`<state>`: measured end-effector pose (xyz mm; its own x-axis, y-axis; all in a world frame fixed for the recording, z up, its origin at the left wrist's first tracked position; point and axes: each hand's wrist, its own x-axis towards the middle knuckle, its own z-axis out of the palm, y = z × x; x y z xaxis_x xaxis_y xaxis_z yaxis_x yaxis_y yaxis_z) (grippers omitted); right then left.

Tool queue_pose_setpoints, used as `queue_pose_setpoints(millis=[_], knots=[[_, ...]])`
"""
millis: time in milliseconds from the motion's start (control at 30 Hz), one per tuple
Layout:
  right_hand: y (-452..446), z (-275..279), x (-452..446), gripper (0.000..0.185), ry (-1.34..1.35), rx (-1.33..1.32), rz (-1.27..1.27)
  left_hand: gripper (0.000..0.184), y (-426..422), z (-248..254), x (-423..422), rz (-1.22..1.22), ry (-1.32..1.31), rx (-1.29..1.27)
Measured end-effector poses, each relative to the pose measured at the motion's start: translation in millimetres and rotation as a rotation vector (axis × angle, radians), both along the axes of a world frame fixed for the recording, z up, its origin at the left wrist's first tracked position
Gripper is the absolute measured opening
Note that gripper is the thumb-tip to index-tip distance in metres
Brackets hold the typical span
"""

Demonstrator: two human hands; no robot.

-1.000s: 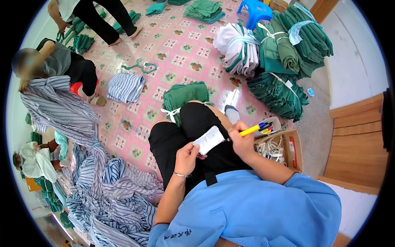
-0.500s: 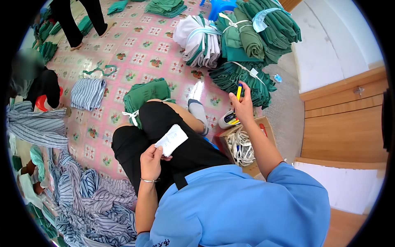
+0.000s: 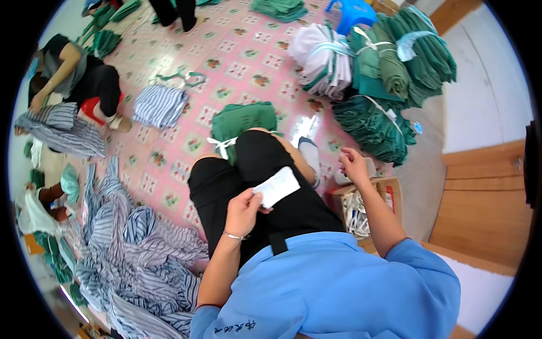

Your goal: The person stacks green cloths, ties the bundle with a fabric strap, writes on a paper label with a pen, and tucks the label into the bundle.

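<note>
My left hand is closed on a small white paper with faint writing, held over my black-trousered lap. Out to the right, my right hand is closed, its fingertips bent together beside a white container at the edge of a cardboard box. Whatever the right fingers hold, if anything, cannot be made out. White cloth ties fill the box. Beyond my knees lies a folded green cloth bundle with a white tie.
Tied green bundles and a white bundle stand ahead right, near a blue stool. Striped garments are heaped at left. A seated person handles striped cloth; another person's legs show farther back.
My right hand has come down toward the white container; the yellow marker it held no longer shows. My left hand still holds the paper. The view has swung left.
</note>
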<state>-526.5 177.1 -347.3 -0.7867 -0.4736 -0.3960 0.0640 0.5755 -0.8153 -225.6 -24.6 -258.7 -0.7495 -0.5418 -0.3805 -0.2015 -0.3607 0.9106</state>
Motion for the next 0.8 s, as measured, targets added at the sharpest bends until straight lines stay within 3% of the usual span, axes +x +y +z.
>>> queue_pose_setpoints(millis=[33,100,167,200,267,333,433,533,567,667,800], knots=[[-25.3,33.2,25.3,0.027,-0.093,-0.153,0.006,0.022,-0.6,0.0,-0.5,-0.007,0.01,0.013],[-52.2,69.2,56.4,0.027,-0.229,-0.26,0.184,0.022,-0.6,0.7,-0.2,0.001,0.018,0.019],[-76.6,107.5,86.2,0.028,-0.318,-0.184,0.317,0.022,-0.9,0.6,0.8,0.005,0.021,0.026],[-82.4,106.8,95.3,0.024,-0.149,-0.162,0.453,0.022,-0.7,1.1,1.0,0.008,0.024,0.025],[-93.4,115.5,104.8,0.021,-0.016,-0.094,0.492,0.022,-1.6,0.8,1.4,0.006,0.043,0.048],[-100.8,126.4,108.7,0.025,0.012,-0.054,0.513,0.021,-3.1,-0.9,3.5,-0.001,0.07,0.093],[-106.2,129.6,114.4,0.027,-0.001,-0.086,0.546,0.031,-8.1,5.1,9.5,-0.024,0.24,0.397],[-110.7,140.3,124.8,0.023,-0.049,-0.135,0.597,0.054,-18.0,24.0,12.6,-0.124,0.433,0.734],[-113.0,146.2,128.9,0.021,-0.068,-0.15,0.617,0.07,-18.7,23.7,14.2,-0.131,0.397,0.774],[-119.1,154.0,136.2,0.016,-0.1,-0.189,0.698,0.071,-23.0,29.9,12.5,-0.215,0.388,0.853],[-125.3,158.4,137.3,0.011,0.09,-0.182,0.754,0.063,-23.3,16.6,15.4,-0.271,0.431,0.712]])
